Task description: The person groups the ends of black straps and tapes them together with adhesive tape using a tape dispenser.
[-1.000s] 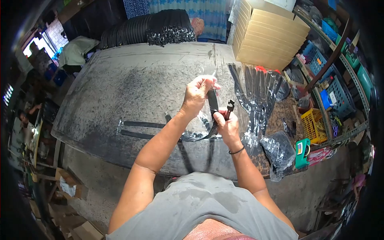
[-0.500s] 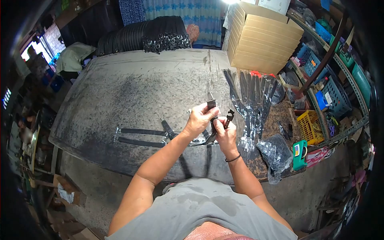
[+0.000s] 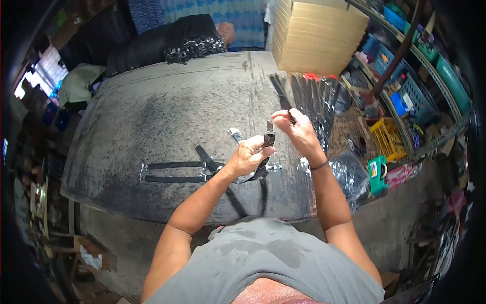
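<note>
My left hand [image 3: 249, 156] is closed on a black elastic strap with a shiny metal clip [image 3: 269, 126] pointing up out of the fingers. The strap belongs to what look like black suspenders [image 3: 174, 165], whose other bands lie flat on the table to the left, with small metal ends. Up and to the right, apart from the clip, my right hand [image 3: 300, 133] has its fingers curled in. A small dark bit shows between those fingers; most of it is hidden. Behind the right hand lies a bundle of black straps [image 3: 311, 99] in clear plastic.
The worn grey table [image 3: 126, 121] carries a large pile of black straps [image 3: 167, 43] at the back. Flat cardboard boxes [image 3: 321, 38] stand at the back right. On the right are a clear plastic bag [image 3: 349, 175], a green tape dispenser [image 3: 377, 175], a yellow basket [image 3: 387, 139] and shelves.
My right hand has moved up and right, away from my left hand. The left hand keeps the strap, its metal clip now upright and exposed. The whole view has shifted slightly.
</note>
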Demonstrator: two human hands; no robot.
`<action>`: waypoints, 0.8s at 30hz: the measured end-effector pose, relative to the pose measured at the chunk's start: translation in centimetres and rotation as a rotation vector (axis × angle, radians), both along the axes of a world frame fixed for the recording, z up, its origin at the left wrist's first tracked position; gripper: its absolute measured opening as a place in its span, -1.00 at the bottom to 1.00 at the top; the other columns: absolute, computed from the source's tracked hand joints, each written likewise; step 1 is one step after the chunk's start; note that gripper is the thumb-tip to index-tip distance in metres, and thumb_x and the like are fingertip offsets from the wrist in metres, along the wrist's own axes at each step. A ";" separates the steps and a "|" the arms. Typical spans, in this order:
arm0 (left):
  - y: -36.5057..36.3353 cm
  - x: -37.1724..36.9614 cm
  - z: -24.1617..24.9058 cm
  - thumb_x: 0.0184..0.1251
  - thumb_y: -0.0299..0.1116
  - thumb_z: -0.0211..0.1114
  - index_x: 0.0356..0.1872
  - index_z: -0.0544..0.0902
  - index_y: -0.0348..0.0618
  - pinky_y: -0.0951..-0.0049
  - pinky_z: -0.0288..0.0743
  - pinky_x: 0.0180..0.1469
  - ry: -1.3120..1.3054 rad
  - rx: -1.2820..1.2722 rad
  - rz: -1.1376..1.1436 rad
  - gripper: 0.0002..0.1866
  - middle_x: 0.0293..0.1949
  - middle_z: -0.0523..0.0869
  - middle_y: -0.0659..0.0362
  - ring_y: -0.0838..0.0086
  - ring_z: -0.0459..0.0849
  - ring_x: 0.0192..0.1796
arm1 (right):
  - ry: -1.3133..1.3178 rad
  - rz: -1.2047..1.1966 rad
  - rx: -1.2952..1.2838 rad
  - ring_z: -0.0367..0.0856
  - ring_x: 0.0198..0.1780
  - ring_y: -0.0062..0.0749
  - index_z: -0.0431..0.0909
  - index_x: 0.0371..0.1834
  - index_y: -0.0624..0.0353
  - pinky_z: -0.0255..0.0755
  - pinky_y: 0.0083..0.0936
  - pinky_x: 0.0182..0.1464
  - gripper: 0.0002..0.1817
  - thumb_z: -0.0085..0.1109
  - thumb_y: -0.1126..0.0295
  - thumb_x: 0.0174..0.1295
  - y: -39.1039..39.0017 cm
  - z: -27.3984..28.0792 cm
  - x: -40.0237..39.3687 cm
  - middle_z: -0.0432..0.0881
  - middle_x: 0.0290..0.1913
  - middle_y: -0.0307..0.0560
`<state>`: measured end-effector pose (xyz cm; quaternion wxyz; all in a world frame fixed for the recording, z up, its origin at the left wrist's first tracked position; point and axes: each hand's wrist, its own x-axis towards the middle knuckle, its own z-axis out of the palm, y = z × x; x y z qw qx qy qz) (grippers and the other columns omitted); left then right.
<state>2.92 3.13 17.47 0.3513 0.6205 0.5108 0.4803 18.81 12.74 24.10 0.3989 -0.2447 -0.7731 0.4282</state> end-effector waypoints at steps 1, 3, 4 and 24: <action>-0.1 0.4 0.2 0.37 -0.27 0.27 -0.18 0.66 -0.20 0.61 0.39 -0.18 0.001 0.004 -0.012 -0.80 -0.39 0.57 0.40 0.74 0.44 -0.29 | -0.070 0.062 -0.084 0.47 -0.29 -0.70 0.57 -0.24 0.27 0.40 -0.65 -0.21 -0.76 0.22 0.28 0.29 0.2 0.5 0.0 0.58 -0.35 -0.29; -0.3 0.7 0.9 0.37 -0.27 0.27 -0.18 0.66 -0.20 0.61 0.38 -0.20 -0.027 -0.047 -0.020 -0.80 -0.41 0.56 0.41 0.74 0.43 -0.30 | -0.082 0.173 -0.170 0.49 -0.30 -0.69 0.53 -0.32 0.25 0.42 -0.63 -0.22 -0.84 0.29 0.40 0.24 0.1 1.3 0.0 0.59 -0.35 -0.27; -0.2 0.7 -0.2 0.37 -0.27 0.27 -0.18 0.66 -0.20 0.62 0.37 -0.23 -0.052 -0.095 -0.004 -0.80 -0.42 0.55 0.42 0.74 0.42 -0.32 | -0.089 0.169 -0.170 0.49 -0.30 -0.69 0.53 -0.32 0.25 0.42 -0.63 -0.22 -0.84 0.29 0.40 0.24 0.0 1.4 0.0 0.59 -0.35 -0.27; 2.3 2.0 2.4 0.50 -0.38 -0.01 0.01 0.51 -0.24 0.64 0.42 -0.46 -0.440 -0.161 -0.142 -0.78 -0.38 0.65 0.22 0.66 0.51 -0.53 | 0.084 -0.010 -0.406 0.49 -0.34 -0.65 0.54 -0.33 0.28 0.41 -0.61 -0.25 -0.74 0.22 0.26 0.28 -0.3 -0.3 0.6 0.57 -0.41 -0.24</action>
